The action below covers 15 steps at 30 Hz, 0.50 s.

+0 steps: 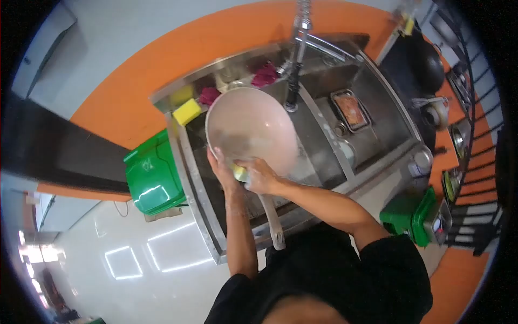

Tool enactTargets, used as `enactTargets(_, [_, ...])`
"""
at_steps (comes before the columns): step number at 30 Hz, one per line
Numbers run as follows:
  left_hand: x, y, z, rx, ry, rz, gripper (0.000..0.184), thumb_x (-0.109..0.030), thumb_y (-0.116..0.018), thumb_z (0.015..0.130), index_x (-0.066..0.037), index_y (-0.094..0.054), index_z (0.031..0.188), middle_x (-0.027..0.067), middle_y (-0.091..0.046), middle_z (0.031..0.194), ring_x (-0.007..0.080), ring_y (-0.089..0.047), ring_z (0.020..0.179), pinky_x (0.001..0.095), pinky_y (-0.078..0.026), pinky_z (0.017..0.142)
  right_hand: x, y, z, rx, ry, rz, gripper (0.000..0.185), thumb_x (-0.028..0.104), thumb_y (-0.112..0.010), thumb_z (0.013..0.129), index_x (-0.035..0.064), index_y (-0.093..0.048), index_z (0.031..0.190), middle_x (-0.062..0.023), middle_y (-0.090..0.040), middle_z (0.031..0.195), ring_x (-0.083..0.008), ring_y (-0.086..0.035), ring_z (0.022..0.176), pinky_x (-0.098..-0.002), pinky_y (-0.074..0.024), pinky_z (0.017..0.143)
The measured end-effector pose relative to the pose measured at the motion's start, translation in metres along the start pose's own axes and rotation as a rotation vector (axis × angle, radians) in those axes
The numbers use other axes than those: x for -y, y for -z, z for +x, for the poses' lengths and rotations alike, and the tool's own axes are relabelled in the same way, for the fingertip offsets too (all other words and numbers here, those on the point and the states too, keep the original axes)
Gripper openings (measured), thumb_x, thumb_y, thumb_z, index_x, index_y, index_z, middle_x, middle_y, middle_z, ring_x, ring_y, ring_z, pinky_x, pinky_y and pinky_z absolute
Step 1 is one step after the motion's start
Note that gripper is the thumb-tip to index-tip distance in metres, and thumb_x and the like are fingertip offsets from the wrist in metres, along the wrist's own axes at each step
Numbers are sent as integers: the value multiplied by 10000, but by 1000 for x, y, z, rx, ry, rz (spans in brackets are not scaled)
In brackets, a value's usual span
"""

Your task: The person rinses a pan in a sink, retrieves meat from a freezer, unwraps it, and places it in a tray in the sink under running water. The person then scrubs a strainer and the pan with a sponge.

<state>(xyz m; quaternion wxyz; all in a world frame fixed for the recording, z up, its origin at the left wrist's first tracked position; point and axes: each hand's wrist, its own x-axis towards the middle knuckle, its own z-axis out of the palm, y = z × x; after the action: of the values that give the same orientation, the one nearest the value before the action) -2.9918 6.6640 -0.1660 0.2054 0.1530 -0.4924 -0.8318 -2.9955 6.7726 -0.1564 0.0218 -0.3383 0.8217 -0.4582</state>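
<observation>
A large pale pink pan (253, 127) is tilted over the left basin of a steel sink (353, 181), its inside facing me. Its light handle (272, 218) points down toward my body. My left hand (222, 170) grips the pan's lower left rim. Closed around a small yellow-and-white sponge (240, 173), my right hand (260, 177) rests at the pan's lower edge, close beside the left one. Some greyish residue shows on the pan's inner surface near my hands.
A yellow sponge (186, 112) and dark red cloths (264, 75) lie along the sink's back ledge. The hose faucet (293, 81) hangs behind the pan. A rectangular tray (350, 110) sits in the right basin. Green bins (156, 175) flank the sink.
</observation>
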Motion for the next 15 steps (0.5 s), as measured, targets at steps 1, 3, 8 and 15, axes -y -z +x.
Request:
enactTargets(1, [3, 0, -1, 46, 9, 36, 465, -301, -407, 956, -44, -322, 1334, 113, -485, 1213, 215, -480, 1106, 343, -377, 939, 3, -1, -3, -64, -3, 56, 419, 57, -612, 644, -10, -577, 1056, -223, -625, 920, -407, -581, 897, -408, -488, 761])
enactTargets(3, [-2, -1, -9, 261, 95, -355, 619, -474, -344, 945, -56, -236, 1388, 125, -423, 1299, 234, -446, 1169, 384, -345, 987, 1, 3, -1, -291, -10, 160, 365, 23, -658, 644, 0, -587, 1001, -180, -639, 907, -300, -622, 839, -379, -489, 741])
enactTargets(8, [55, 9, -8, 147, 190, -79, 600, -493, -278, 950, -39, -356, 1334, 126, -486, 1250, 261, -490, 1122, 398, -374, 961, -58, -6, 8, -493, -515, 746, 393, -23, -743, 602, 7, -592, 963, -72, -621, 907, -167, -573, 800, -334, -480, 709])
enactTargets(15, [121, 35, -30, 7, 589, -263, 470, -341, -353, 914, -23, -470, 1240, 123, -534, 1197, 294, -526, 1083, 437, -432, 916, -62, 5, -6, -588, -782, 1078, 404, -45, -754, 581, 38, -610, 949, -65, -617, 863, -175, -588, 793, -336, -479, 684])
